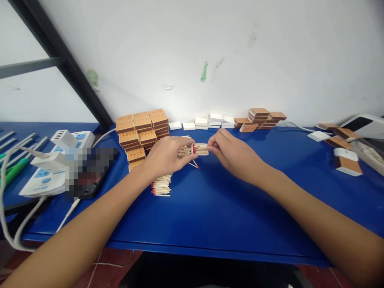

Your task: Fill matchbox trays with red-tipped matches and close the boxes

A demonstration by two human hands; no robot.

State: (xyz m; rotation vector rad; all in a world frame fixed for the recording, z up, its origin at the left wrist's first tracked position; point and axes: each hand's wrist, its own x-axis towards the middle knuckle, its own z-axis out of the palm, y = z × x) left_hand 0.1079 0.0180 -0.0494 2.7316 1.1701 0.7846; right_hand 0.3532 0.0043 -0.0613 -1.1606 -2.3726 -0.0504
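Observation:
A small white matchbox tray (204, 152) with red-tipped matches in it is held between both hands, above the blue table. My left hand (165, 156) grips its left end, thumb below and fingers above. My right hand (232, 154) pinches the tray's right end with thumb and fingertips. Matches (183, 152) show in the gap between my left thumb and index finger; whether they are held or lie behind the hand, I cannot tell. A pile of loose matches (162, 185) lies under and in front of the left wrist. A couple of stray matches (194, 164) lie just below the tray.
Stacked brown matchboxes (147, 126) stand at back left. White trays (201, 123) line the wall, beside more matchboxes (259, 118). Scattered boxes (348, 164) lie far right. A power strip (45, 176), a partly blurred phone (94, 176) and cables occupy the left.

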